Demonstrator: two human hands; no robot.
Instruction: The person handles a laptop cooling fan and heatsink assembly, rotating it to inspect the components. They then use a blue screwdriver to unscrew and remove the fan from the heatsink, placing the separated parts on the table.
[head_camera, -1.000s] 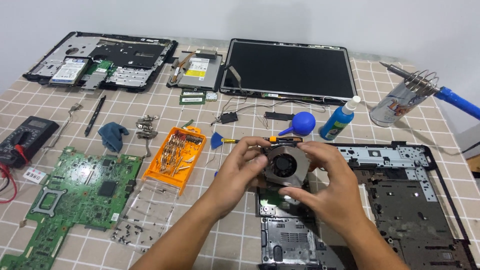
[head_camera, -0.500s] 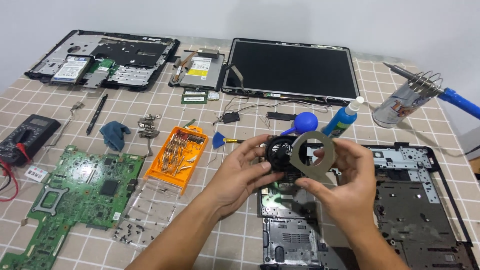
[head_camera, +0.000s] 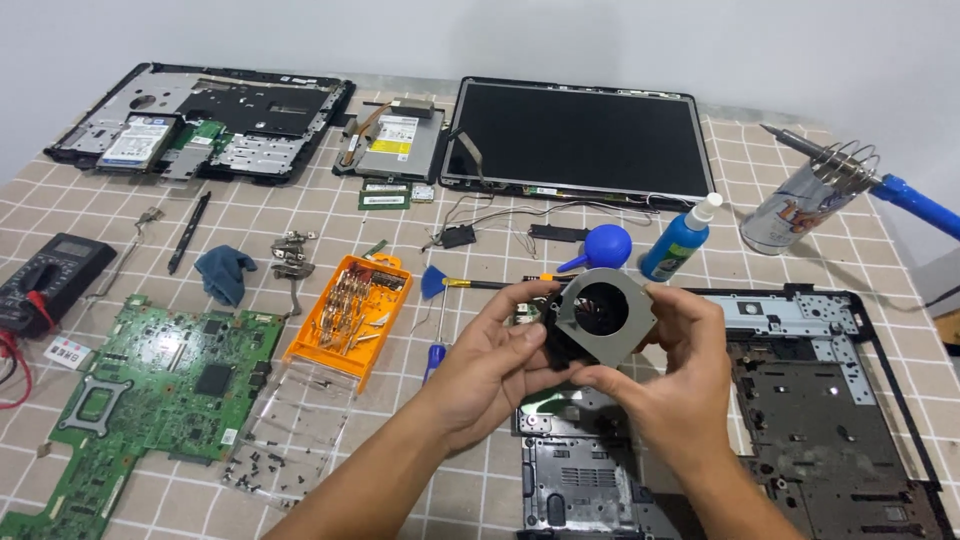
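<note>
I hold a small laptop cooling fan (head_camera: 603, 311) up in front of me with both hands, above the table. Its grey metal cover with a round opening faces me, and the black housing sits behind it. My left hand (head_camera: 490, 365) grips the fan's left and lower edge with fingers curled around it. My right hand (head_camera: 672, 372) holds the right side, thumb under the lower edge. Below my hands lies the black laptop base shell (head_camera: 830, 420).
A green motherboard (head_camera: 140, 385) lies at the left, beside an orange screwdriver-bit case (head_camera: 350, 315) and its clear lid with loose screws. A laptop screen panel (head_camera: 580, 140), a blue blower bulb (head_camera: 605, 243), a blue bottle (head_camera: 680, 240), a soldering iron on its stand (head_camera: 830, 165), and a multimeter (head_camera: 40, 280) lie around.
I have turned the fan in my hands: the open blade side faced me before, now the grey metal cover faces me, raised slightly higher.
</note>
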